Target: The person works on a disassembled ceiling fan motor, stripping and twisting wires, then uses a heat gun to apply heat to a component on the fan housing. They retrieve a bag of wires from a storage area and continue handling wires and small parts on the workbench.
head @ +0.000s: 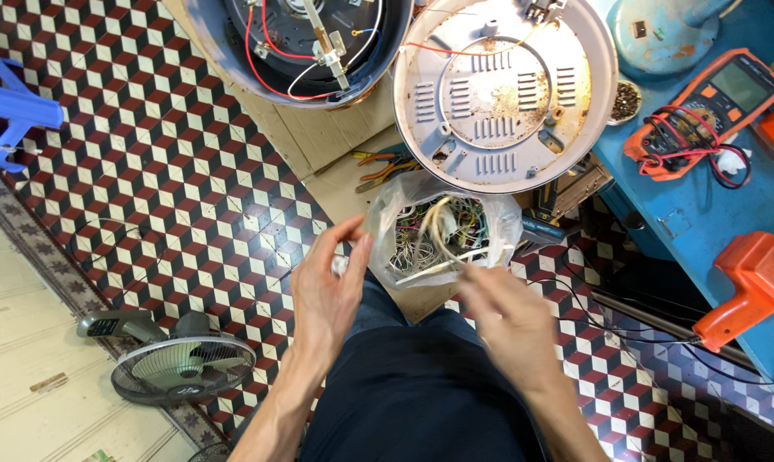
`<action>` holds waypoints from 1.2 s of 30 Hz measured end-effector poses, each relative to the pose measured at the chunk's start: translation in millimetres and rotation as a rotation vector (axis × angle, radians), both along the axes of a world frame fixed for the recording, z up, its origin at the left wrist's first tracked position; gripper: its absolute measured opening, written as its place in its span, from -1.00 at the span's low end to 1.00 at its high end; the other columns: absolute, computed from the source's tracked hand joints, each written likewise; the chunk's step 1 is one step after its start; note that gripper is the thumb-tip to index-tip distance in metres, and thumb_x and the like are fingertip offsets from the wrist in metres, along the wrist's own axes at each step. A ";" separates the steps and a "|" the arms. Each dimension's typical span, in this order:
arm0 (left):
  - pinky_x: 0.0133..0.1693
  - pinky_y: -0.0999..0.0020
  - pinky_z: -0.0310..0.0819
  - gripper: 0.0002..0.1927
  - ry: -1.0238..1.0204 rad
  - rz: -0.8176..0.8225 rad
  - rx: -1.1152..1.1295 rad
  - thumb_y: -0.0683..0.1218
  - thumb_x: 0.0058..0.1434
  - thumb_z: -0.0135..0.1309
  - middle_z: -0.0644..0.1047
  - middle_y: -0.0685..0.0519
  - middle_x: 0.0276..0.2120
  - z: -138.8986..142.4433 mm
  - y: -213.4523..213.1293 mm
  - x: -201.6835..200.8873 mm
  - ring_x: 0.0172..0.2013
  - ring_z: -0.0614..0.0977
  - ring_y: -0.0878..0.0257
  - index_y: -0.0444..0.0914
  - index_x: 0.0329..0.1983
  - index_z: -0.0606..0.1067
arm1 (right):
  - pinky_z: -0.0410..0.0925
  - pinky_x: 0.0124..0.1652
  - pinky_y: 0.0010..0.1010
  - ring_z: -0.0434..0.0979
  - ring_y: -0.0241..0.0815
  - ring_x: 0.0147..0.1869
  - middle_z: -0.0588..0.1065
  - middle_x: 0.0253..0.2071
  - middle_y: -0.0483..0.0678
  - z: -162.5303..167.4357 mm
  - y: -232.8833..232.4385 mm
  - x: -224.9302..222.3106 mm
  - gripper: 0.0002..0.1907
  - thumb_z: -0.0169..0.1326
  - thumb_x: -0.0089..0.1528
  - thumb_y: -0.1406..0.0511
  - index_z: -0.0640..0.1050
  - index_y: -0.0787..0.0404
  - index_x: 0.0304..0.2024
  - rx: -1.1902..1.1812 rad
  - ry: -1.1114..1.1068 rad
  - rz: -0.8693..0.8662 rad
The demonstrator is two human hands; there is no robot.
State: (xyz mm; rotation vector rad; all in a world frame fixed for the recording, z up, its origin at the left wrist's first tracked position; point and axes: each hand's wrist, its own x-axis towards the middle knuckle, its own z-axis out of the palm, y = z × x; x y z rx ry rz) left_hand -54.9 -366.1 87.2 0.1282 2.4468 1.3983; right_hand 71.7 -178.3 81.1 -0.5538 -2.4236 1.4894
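Open gap between left hand (331, 287) and right hand (507, 316), above the lap. Ahead, blocked by plastic bag of wires (443, 227); beyond it, round base plate (505, 90) and pliers (385, 167). Rightward, hemmed by blue table (703, 214) bearing multimeter (716, 111) and orange tool (755, 287). Leftward, bare tiled floor (147, 154); fan (182, 364) low down.

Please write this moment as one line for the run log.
left hand: open, at plastic bag edge | right hand: blurred, at bag of wires | round base plate behind
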 end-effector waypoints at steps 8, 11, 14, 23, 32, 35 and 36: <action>-0.09 0.53 0.47 -0.53 -0.451 0.028 0.399 0.00 0.33 0.13 0.72 0.06 -0.27 -25.0 -2.1 12.0 -0.22 0.62 0.45 -0.30 0.24 0.50 | 0.45 -0.20 -0.36 0.64 -0.06 -0.19 0.58 -0.22 -0.01 -3.7 -46.9 -17.5 -0.78 0.26 0.17 0.39 0.63 0.28 -0.13 0.145 0.125 0.355; -0.12 0.56 0.44 -0.48 -0.310 0.000 0.285 0.03 0.34 0.06 0.71 0.11 -0.25 -27.8 -11.8 12.8 -0.23 0.57 0.50 -0.23 0.33 0.40 | 0.46 -0.12 -0.26 0.61 0.08 -0.07 0.56 -0.07 0.12 -13.8 -48.5 -13.8 -0.69 0.22 0.17 0.35 0.59 0.35 -0.04 0.045 0.128 0.456; -0.17 0.54 0.40 -0.53 -0.354 0.090 0.255 0.04 0.34 0.02 0.72 0.15 -0.15 -22.5 -16.0 12.0 -0.30 0.52 0.49 -0.22 0.26 0.50 | 0.49 -0.11 -0.27 0.68 -0.03 -0.11 0.62 -0.15 0.03 -34.8 -45.4 -7.1 -0.79 0.13 0.26 0.32 0.62 0.26 -0.08 -0.129 -0.065 0.173; -0.05 0.55 0.40 -0.63 -0.247 0.096 0.272 0.03 0.39 0.01 0.71 0.08 -0.11 -9.8 -14.3 11.2 -0.23 0.53 0.50 -0.26 0.12 0.57 | 0.40 0.05 -0.10 0.57 0.17 0.09 0.49 0.10 0.29 -103.4 36.3 4.7 -0.46 0.02 0.32 0.32 0.32 0.33 0.34 0.274 -0.362 -0.231; -0.54 0.65 0.19 -0.64 -0.245 0.088 0.271 0.02 0.37 0.02 0.72 0.08 -0.14 1.5 -9.1 18.4 -0.64 0.20 0.56 -0.29 0.08 0.55 | 0.43 0.11 -0.16 0.60 0.05 0.15 0.54 0.10 0.17 -79.4 24.2 6.3 -0.55 -0.03 0.32 0.33 0.40 0.23 0.28 0.065 -0.363 -0.258; -0.53 0.57 0.17 -0.64 -0.297 0.104 0.272 0.02 0.35 0.03 0.72 0.06 -0.14 5.2 -8.4 20.4 -0.62 0.22 0.50 -0.29 0.07 0.56 | 0.44 0.15 -0.23 0.62 -0.01 0.14 0.56 0.11 0.09 -74.5 17.8 3.5 -0.65 -0.04 0.34 0.32 0.51 0.17 0.18 0.026 -0.467 -0.199; -0.35 0.58 0.26 -0.64 -0.254 0.069 0.306 0.02 0.37 0.03 0.72 0.04 -0.12 6.2 -8.2 20.7 -0.46 0.35 0.51 -0.30 0.08 0.56 | 0.41 0.16 -0.22 0.57 0.03 0.19 0.52 0.17 0.12 -73.4 16.8 2.9 -0.62 -0.03 0.31 0.34 0.50 0.20 0.18 0.072 -0.388 -0.143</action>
